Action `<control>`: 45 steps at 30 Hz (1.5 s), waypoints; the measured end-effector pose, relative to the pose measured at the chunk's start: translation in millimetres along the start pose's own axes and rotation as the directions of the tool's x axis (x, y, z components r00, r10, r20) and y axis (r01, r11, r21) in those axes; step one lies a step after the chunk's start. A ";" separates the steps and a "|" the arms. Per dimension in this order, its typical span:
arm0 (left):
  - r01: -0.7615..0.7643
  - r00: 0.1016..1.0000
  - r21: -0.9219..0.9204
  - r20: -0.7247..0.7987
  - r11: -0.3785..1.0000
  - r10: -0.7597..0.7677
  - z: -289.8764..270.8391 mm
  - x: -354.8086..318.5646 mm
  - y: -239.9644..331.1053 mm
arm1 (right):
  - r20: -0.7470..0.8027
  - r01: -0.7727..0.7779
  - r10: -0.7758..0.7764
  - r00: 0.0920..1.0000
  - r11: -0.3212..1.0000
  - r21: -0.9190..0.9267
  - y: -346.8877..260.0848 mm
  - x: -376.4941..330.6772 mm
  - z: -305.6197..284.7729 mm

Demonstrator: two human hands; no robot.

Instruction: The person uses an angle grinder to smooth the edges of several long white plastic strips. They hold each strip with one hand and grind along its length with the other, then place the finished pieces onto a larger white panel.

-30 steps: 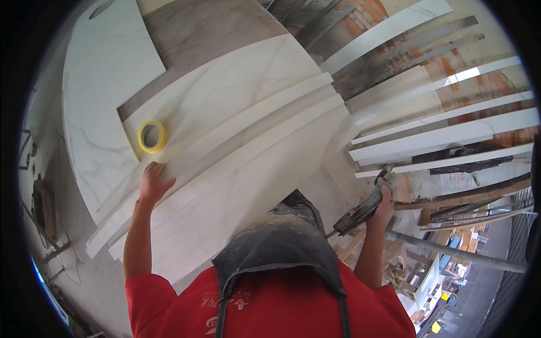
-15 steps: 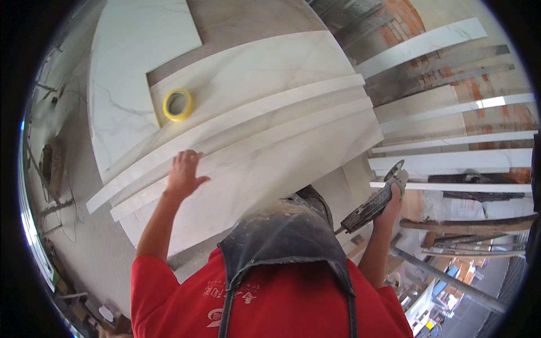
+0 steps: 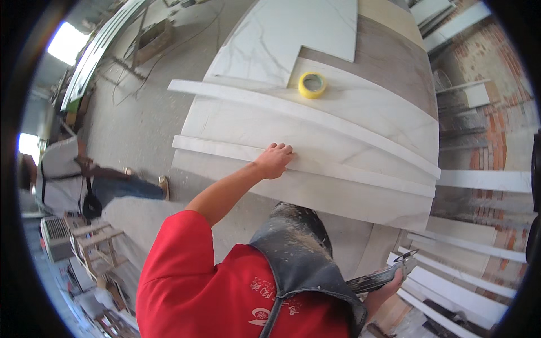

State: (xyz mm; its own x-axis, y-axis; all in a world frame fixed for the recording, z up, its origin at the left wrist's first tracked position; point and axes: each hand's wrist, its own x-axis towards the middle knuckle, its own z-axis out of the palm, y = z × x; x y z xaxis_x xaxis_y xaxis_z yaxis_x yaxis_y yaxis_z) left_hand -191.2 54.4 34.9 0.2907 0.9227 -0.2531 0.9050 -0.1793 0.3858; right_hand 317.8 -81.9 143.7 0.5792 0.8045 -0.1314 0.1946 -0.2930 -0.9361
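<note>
My left hand [image 3: 275,160] is closed over the nearer long white strip [image 3: 360,176], its fingers curled over the far edge. That strip lies on a large white marble-look slab [image 3: 360,200]. A second white strip [image 3: 315,114] lies farther back on the same slab, well apart from the first at the left end and close at the right. My right hand [image 3: 389,288] grips a dusty angle grinder [image 3: 375,280] low at my right side, beyond the slab's near edge. The dark apron [image 3: 298,253] hides part of the tool.
A yellow tape roll [image 3: 312,85] rests behind the strips, beside a notched white veined panel [image 3: 282,36]. Another person [image 3: 124,185] is at the left. White strips [image 3: 484,180] stand along the brick wall [image 3: 499,146] at right. A wooden stand [image 3: 98,245] is at lower left.
My left hand has moved from open above the strips to gripping the nearer one. The strips' left ends are farther apart. My view has turned left, bringing another person into sight.
</note>
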 end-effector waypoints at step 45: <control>-0.471 0.827 -0.218 -0.448 0.855 0.341 -17.8 -298.8 -320.7 | 0.340 0.020 0.071 0.938 0.966 -0.259 -65.0 -368.3 330.3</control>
State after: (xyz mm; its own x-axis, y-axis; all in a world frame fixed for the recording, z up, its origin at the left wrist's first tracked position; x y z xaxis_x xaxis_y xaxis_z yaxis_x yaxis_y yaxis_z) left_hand -573.8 -157.8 2.7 0.4100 0.8543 0.3197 0.5687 -0.5134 0.6426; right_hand -169.6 -188.5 145.1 0.2883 0.9091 -0.3009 0.4048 -0.4004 -0.8221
